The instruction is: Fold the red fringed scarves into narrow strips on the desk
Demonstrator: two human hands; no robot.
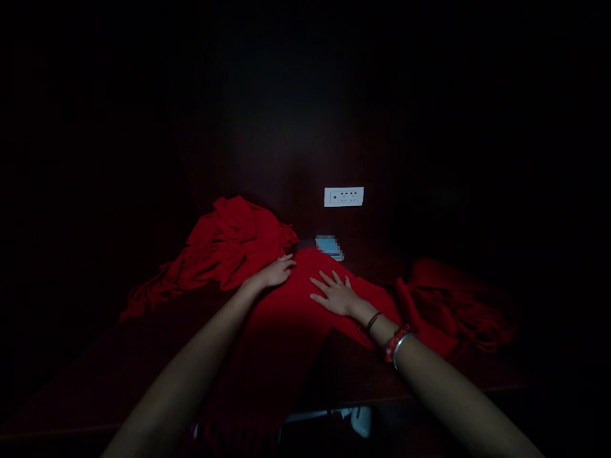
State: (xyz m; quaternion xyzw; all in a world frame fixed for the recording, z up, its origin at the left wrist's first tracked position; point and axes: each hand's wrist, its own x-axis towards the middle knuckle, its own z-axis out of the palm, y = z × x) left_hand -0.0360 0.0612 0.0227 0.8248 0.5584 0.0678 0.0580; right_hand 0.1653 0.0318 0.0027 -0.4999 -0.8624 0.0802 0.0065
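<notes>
A red fringed scarf point(281, 324) lies spread over the dark table, its near fringe hanging past the front edge. My left hand point(278, 272) rests on its left side near the far end, fingers stretched forward. On the right part of the same cloth my right hand point(335, 296) lies flat with the fingers spread. Left of my left hand sits a bunched heap of red fringed cloth point(233, 238). More red cloth with a fringe point(458, 302) lies crumpled at the right, partly lost in the dark.
Behind the scarf lies a light blue flat object point(329, 247), blurred out. A white wall socket point(344, 196) is set in the dark panel at the back. Below the table's front edge point(382, 402) a pale object point(361, 421) shows. The surroundings are very dark.
</notes>
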